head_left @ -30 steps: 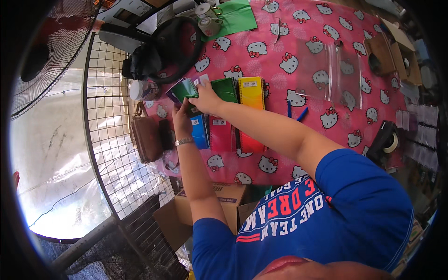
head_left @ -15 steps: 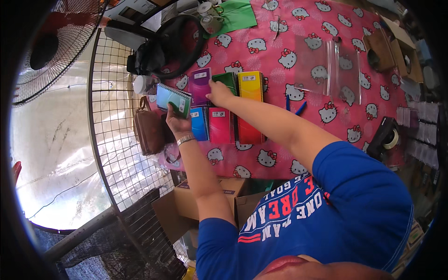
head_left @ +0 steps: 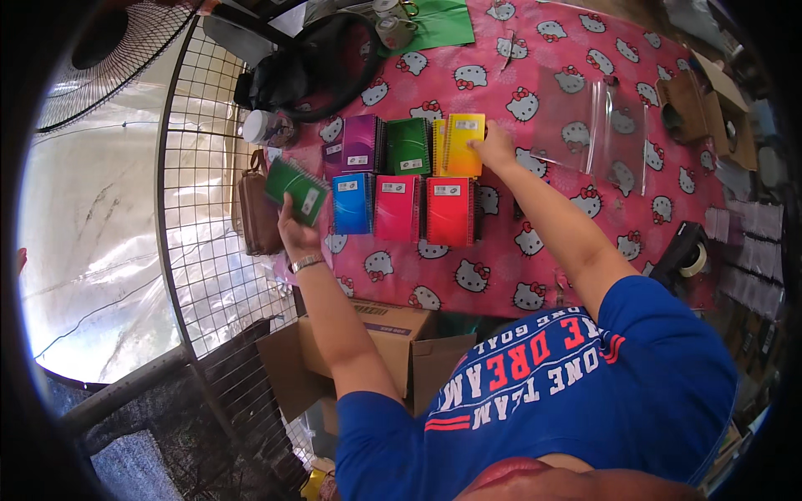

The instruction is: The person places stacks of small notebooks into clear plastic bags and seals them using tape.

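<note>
- Left hand, fingers clamped on a green notebook, holds it off the table's left edge.
- Right hand, fingers together, presses the yellow notebook near the table's far edge.

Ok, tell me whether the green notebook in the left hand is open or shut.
Shut. The green notebook in the left hand shows only its cover with a small label, spiral edge along one side; no pages are spread.

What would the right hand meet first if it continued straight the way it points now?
The right hand already touches the yellow notebook. Straight on, it would probably slide across it toward the green notebook; depth is unclear.
</note>
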### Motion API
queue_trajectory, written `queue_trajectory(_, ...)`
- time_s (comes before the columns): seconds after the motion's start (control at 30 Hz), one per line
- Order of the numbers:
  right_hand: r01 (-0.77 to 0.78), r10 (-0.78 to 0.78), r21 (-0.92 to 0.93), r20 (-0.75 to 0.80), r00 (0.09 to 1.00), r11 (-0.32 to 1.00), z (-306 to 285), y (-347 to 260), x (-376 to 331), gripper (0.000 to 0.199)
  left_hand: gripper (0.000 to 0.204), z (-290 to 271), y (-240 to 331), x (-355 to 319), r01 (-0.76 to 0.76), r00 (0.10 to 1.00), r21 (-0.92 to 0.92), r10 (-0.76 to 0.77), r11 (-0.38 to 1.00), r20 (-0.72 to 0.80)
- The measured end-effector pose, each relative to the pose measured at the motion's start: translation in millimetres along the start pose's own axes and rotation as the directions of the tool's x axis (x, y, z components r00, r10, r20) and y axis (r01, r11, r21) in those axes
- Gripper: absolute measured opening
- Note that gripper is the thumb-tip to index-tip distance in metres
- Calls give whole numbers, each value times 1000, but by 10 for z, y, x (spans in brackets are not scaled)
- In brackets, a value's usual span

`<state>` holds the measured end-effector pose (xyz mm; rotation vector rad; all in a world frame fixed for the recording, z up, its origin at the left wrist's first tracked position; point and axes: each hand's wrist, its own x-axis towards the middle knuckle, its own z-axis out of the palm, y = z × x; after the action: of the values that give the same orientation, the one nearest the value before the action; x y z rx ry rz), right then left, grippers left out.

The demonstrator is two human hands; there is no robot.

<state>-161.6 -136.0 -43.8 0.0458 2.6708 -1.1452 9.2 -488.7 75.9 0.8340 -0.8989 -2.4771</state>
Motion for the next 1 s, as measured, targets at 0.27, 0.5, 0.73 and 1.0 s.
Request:
queue_trajectory(0.27,262,-245,-205,106,964,943,-230,-153,614,23,50,515,-1077,18,73,984,278,-115,958,137)
queue_trajectory(0.5,261,-240,-199,122,963,945,-446,-555,386,39,22,458,-990,43,171,976,224,-196,959,91)
queue_trajectory(0.73,133,-110,-198,120,987,971,-128,-337,282,47,21,747,-1085,291,129,985,217,-150,968,86)
queue_trajectory(1.0,211,-299,437,143,943,875,-735,-854,486,36,36,844,-1298,558,171,967,329,-222,929,124)
